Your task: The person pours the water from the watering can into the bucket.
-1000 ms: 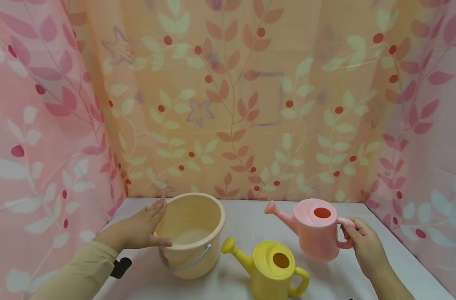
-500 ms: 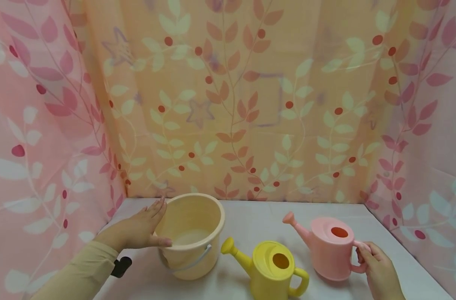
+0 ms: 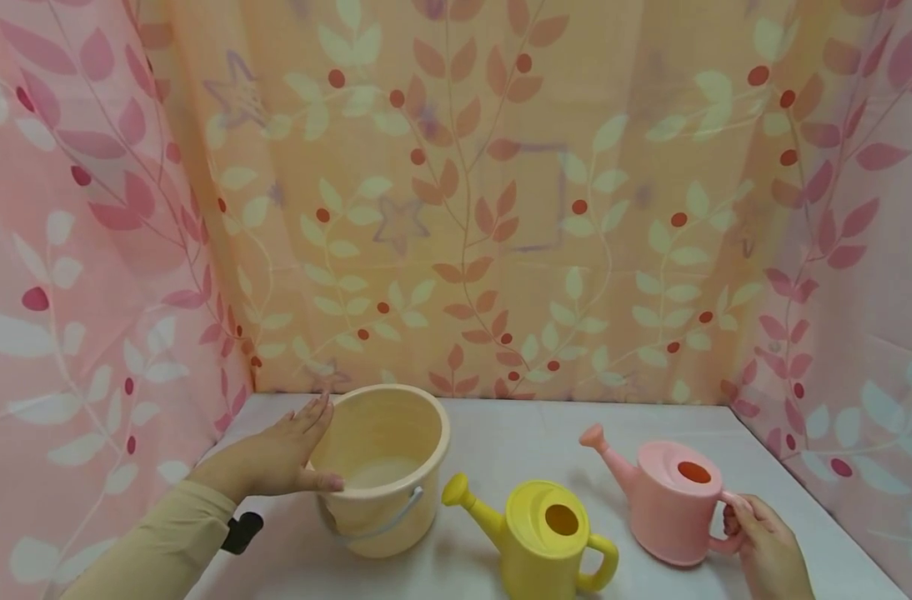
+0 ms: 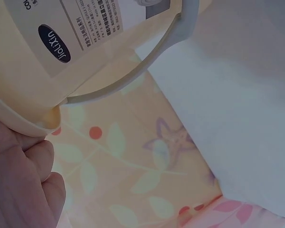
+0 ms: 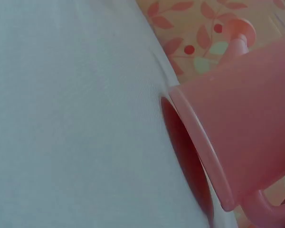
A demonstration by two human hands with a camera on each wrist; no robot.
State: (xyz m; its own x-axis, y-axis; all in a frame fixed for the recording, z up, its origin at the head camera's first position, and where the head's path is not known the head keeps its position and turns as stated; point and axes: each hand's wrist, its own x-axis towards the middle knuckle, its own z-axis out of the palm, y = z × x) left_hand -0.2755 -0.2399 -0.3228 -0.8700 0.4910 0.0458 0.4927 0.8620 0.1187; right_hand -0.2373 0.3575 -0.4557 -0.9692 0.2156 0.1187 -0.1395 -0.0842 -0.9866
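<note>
My left hand (image 3: pixel 279 454) rests on the rim of a cream plastic bucket (image 3: pixel 369 510), fingers straight along its left side and thumb at the near edge. The left wrist view shows the bucket's printed label (image 4: pixel 85 35) and pale bail handle (image 4: pixel 121 84). On the right, my right hand (image 3: pixel 773 542) grips the handle of a pink toy watering can (image 3: pixel 669 518), which is upright with its spout pointing left. In the right wrist view its base rim (image 5: pixel 204 147) is close over the tabletop, with a dark reddish shadow beside it.
A yellow watering can (image 3: pixel 538 554) stands between the bucket and the pink can, spout to the left. White cloth covers the table (image 3: pixel 501 429). Leaf-patterned curtains (image 3: pixel 463 208) enclose the back and both sides.
My right hand has lowered the pink watering can and moved it to the right and nearer. The left hand, bucket and yellow watering can have stayed in place.
</note>
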